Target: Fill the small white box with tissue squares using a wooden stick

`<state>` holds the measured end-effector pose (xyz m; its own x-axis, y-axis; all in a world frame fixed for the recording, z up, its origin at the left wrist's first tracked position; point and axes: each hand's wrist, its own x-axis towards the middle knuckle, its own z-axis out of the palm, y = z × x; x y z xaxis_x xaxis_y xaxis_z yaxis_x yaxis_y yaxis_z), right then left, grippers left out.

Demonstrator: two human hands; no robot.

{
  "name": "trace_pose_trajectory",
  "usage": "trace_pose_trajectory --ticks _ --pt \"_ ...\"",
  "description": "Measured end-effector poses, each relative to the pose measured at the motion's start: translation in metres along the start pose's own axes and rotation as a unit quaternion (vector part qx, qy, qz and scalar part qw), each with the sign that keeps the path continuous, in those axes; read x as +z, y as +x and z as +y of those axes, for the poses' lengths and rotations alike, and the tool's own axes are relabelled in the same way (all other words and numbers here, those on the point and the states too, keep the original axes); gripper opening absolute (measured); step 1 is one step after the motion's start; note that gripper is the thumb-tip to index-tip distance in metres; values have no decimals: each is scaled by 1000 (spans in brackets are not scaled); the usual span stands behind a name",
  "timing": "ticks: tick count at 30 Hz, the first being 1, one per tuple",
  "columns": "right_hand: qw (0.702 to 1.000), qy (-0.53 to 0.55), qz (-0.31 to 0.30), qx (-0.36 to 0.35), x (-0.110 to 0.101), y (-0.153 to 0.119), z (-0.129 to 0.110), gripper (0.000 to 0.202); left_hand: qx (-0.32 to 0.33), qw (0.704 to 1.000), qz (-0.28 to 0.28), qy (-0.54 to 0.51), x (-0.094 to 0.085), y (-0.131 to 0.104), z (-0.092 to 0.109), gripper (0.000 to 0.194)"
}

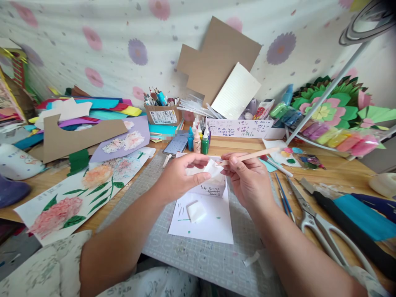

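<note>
Between the fingers of my left hand (188, 175) is a small piece of white tissue (213, 168). My right hand (249, 177) grips a thin wooden stick (258, 154), whose left tip touches the tissue. Behind and below the hands stands a white box (210, 187) with handwriting on its front. A folded white tissue pad (196, 211) lies on a white sheet of paper (213, 229) with a few green marks. The sheet rests on the grey cutting mat (185, 255).
Paint bottles (204, 142) and a phone (175, 143) stand or lie behind the hands. Painted flower sheets (77, 198) are at the left. Scissors (312, 218), brushes (284, 196) and a black-handled knife (349, 231) lie at the right. A lamp arm (331, 88) slants across the upper right.
</note>
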<state>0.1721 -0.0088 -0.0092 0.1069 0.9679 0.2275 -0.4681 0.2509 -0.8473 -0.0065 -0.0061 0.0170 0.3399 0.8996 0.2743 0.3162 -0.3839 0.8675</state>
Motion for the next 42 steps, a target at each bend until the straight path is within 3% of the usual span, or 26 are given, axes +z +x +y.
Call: trace_pose_trajectory --ticks 4,9,18,42 --pt "999 20 -21 -17 5 -6 -3 11 -35 977 26 -207 20 -5 -2 14" --pt "996 4 -49 -68 6 -10 -7 7 -59 947 19 -315 22 -9 -10 14" --pt "976 -71 -122 -169 4 -15 -4 9 -63 942 -20 -329 15 -12 -6 17" --pt "967 -76 -161 -184 4 -14 -7 16 -60 927 -44 -367 13 -12 -9 17"
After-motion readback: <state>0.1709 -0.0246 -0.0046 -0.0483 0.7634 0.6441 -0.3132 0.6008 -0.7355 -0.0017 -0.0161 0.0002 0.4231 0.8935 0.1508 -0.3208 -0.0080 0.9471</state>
